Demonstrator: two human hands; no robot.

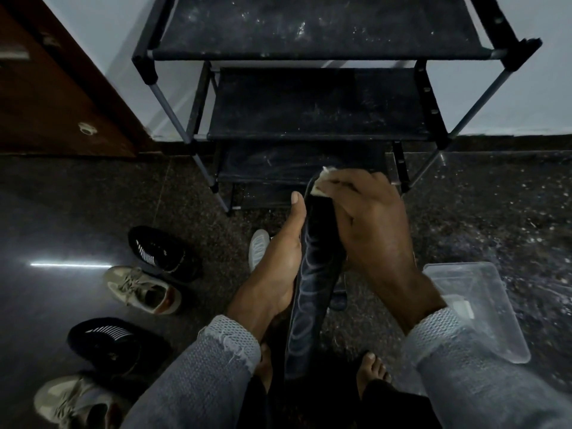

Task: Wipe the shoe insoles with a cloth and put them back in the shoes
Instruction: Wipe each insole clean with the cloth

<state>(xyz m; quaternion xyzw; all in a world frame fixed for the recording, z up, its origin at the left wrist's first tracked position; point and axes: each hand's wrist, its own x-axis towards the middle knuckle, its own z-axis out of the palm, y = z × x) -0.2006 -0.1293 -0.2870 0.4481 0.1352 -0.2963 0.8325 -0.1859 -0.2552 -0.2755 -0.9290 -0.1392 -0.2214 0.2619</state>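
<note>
Insole (312,283) held by left hand (275,267), cloth (322,181) under right fingers (343,184)

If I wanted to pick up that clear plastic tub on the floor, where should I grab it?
Probably by the rim of the clear tub at its near end, coming from above. It lies open side up on the floor, right of the right hand, so its thin wall can be pinched there. Something small and pale lies inside.

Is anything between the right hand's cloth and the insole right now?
Nothing visible. The right hand presses the cloth straight onto the far end of the dark insole, while the left hand steadies the insole's left edge.
</note>
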